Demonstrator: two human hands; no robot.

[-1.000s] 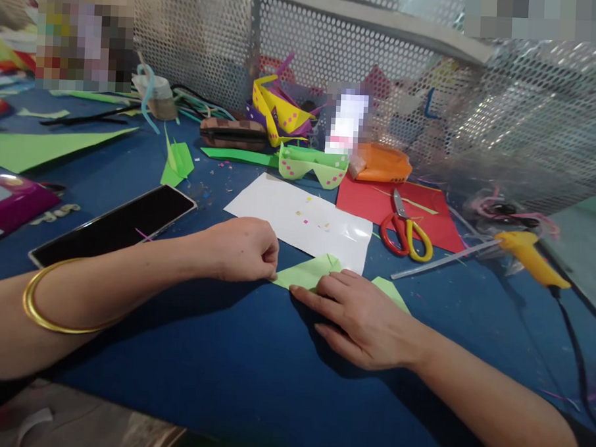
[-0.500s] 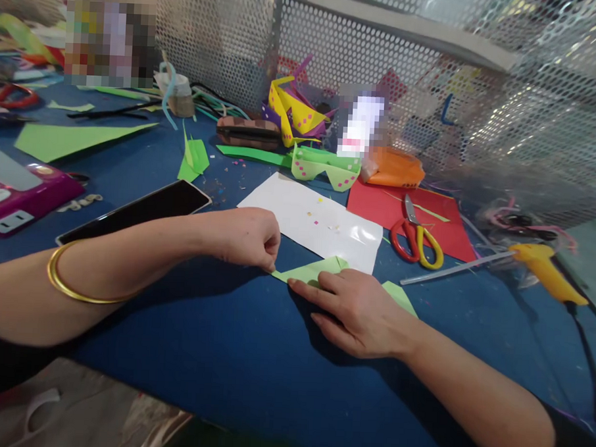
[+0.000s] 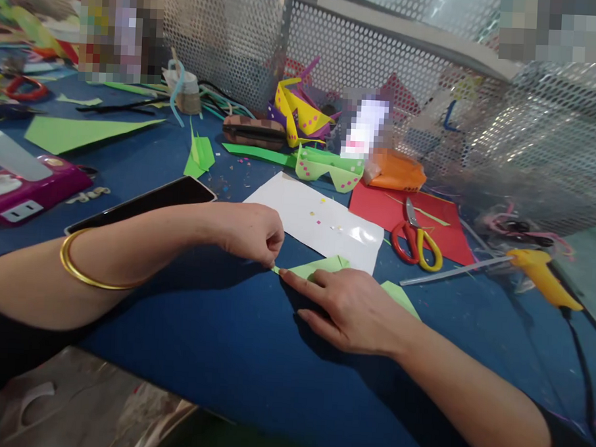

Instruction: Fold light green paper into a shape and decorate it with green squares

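A piece of light green paper (image 3: 320, 266) lies on the blue table, partly under my right hand (image 3: 356, 310). That hand rests flat with its fingers stretched out, the index fingertip on the paper's narrow left end. My left hand (image 3: 253, 233), closed in a pinch, holds the thin tip of the same paper. Another bit of light green paper (image 3: 399, 298) shows beyond my right wrist; whether it belongs to the same piece, I cannot tell. Just behind both hands is a white sheet (image 3: 299, 200) with tiny coloured bits on it.
Red-and-yellow scissors (image 3: 416, 238) rest on red paper (image 3: 372, 206), left of a yellow glue gun (image 3: 542, 277). Green paper glasses (image 3: 330, 170) stand behind the white sheet. A dark phone (image 3: 151, 202) lies beyond my left forearm. A perforated metal panel (image 3: 364, 55) backs the table.
My right index finger has slid left along the green paper, closer to my left hand's pinch. The whole view has shifted slightly.
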